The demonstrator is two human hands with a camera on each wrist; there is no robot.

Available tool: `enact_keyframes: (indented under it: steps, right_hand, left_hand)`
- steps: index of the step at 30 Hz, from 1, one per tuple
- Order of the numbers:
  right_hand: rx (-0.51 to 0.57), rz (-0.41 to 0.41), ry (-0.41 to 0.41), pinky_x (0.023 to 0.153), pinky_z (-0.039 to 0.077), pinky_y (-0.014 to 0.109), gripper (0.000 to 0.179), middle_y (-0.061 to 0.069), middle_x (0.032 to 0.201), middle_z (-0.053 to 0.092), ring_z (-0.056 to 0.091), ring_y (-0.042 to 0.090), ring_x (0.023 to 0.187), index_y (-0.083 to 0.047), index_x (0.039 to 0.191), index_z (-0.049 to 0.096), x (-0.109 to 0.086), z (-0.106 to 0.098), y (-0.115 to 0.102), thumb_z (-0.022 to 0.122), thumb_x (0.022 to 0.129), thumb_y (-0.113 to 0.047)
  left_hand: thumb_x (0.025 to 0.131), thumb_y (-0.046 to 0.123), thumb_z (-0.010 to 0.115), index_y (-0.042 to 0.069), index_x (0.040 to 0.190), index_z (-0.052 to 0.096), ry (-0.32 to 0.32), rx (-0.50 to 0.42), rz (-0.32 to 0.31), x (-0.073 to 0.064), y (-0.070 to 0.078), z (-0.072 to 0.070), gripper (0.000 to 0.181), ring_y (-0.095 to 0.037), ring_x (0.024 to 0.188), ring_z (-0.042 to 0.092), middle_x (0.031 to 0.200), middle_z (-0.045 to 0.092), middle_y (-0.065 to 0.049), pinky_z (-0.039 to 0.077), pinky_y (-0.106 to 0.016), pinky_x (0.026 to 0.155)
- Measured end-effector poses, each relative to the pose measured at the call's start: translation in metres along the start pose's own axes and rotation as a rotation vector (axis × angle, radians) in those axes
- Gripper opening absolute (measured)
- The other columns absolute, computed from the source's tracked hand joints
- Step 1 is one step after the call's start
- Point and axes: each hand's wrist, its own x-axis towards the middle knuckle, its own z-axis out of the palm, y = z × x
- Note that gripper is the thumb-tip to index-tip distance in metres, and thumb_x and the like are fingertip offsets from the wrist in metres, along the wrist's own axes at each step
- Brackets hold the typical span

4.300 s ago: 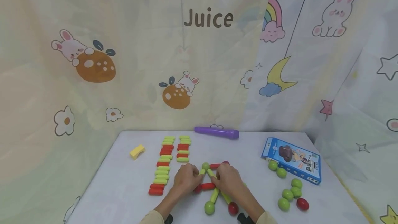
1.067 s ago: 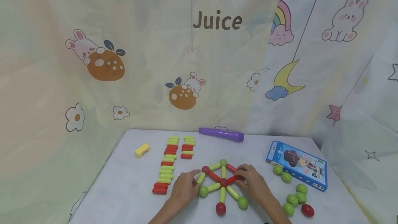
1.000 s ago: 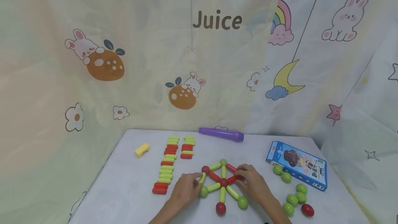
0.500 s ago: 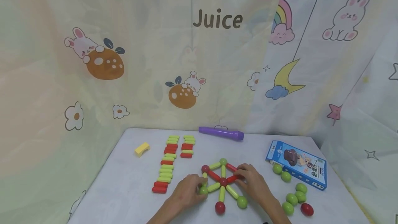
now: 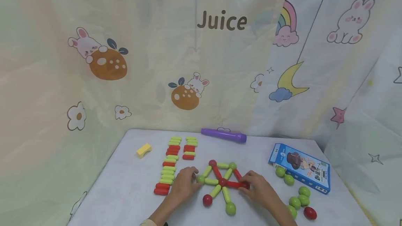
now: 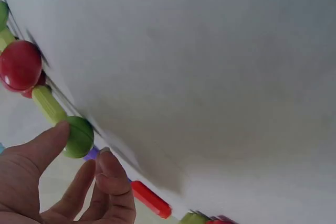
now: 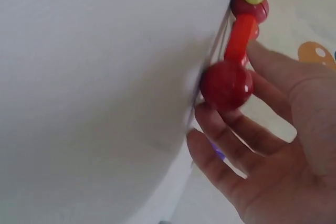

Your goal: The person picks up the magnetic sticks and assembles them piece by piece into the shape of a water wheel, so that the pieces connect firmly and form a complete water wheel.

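Note:
A flat wheel of magnetic sticks and balls lies on the table, with a red hub ball (image 5: 222,182) and red and yellow-green spokes. My left hand (image 5: 183,186) has thumb and fingers round the green ball (image 5: 200,179) at the wheel's left end; the left wrist view shows the thumb on this ball (image 6: 80,137). My right hand (image 5: 259,188) holds the dark red ball (image 7: 227,85) at the right end, fingers curled about it. A red ball (image 5: 207,200) and a green ball (image 5: 230,208) end the near spokes.
Two columns of red and yellow-green sticks (image 5: 168,168) lie left of the wheel. A yellow arch block (image 5: 144,150) sits far left, a purple microphone-shaped tube (image 5: 223,135) at the back. A blue box (image 5: 303,166) stands right, with several loose green balls (image 5: 294,202) and a red ball (image 5: 310,213).
The wheel has turned clockwise, its left green ball moving away from me. My left hand has moved up and left with it; my right hand has shifted slightly nearer, from red sticks to the red ball.

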Motion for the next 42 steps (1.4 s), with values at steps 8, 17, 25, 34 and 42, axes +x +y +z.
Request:
enact_keyframes:
  steps: [8, 17, 25, 34, 42]
  right_hand:
    - [0.158, -0.141, -0.127, 0.074, 0.053, 0.023, 0.028, -0.012, 0.096, 0.068, 0.057, 0.003, 0.084, -0.014, 0.12, 0.079, -0.006, -0.01, 0.012, 0.083, 0.096, -0.029]
    - [0.203, -0.099, -0.052, 0.072, 0.055, 0.022, 0.04, -0.009, 0.091, 0.069, 0.061, 0.004, 0.08, -0.002, 0.131, 0.071, 0.003, -0.008, 0.021, 0.079, 0.099, -0.026]
    - [0.218, -0.036, -0.065, 0.069, 0.054, 0.021, 0.04, -0.011, 0.087, 0.071, 0.06, 0.007, 0.076, -0.005, 0.13, 0.071, 0.002, 0.0, 0.018, 0.082, 0.097, -0.024]
    - [0.215, -0.056, -0.052, 0.068, 0.054, 0.022, 0.04, -0.01, 0.088, 0.071, 0.06, 0.006, 0.075, -0.004, 0.131, 0.071, 0.0, 0.004, 0.017, 0.081, 0.097, -0.023]
    - [0.212, -0.069, -0.043, 0.068, 0.054, 0.022, 0.039, -0.01, 0.089, 0.071, 0.061, 0.004, 0.075, -0.004, 0.131, 0.071, -0.003, 0.004, 0.015, 0.081, 0.098, -0.023]
  left_hand:
    - [0.089, 0.012, 0.088, 0.0, 0.118, 0.074, 0.045, 0.028, 0.042, 0.011, -0.007, -0.005, 0.035, -0.017, 0.086, 0.059, 0.1, 0.07, -0.008, 0.055, -0.031, 0.073]
    - [0.088, -0.001, 0.083, -0.003, 0.125, 0.072, 0.219, 0.264, 0.041, 0.034, -0.018, -0.016, 0.039, -0.034, 0.114, 0.064, 0.127, 0.067, -0.02, 0.063, -0.047, 0.09]
    - [0.089, 0.003, 0.087, -0.003, 0.103, 0.075, 0.218, 0.422, 0.014, 0.047, -0.02, -0.01, 0.02, -0.02, 0.074, 0.054, 0.084, 0.061, -0.01, 0.05, -0.031, 0.063]
    - [0.087, 0.0, 0.081, 0.003, 0.081, 0.059, 0.149, 0.321, -0.127, 0.039, -0.012, -0.011, 0.023, -0.018, 0.059, 0.05, 0.066, 0.049, -0.006, 0.042, -0.027, 0.053]
    - [0.083, 0.009, 0.09, 0.004, 0.083, 0.063, 0.11, 0.156, -0.2, 0.001, 0.009, -0.02, 0.027, -0.017, 0.055, 0.051, 0.062, 0.053, -0.002, 0.044, -0.027, 0.051]
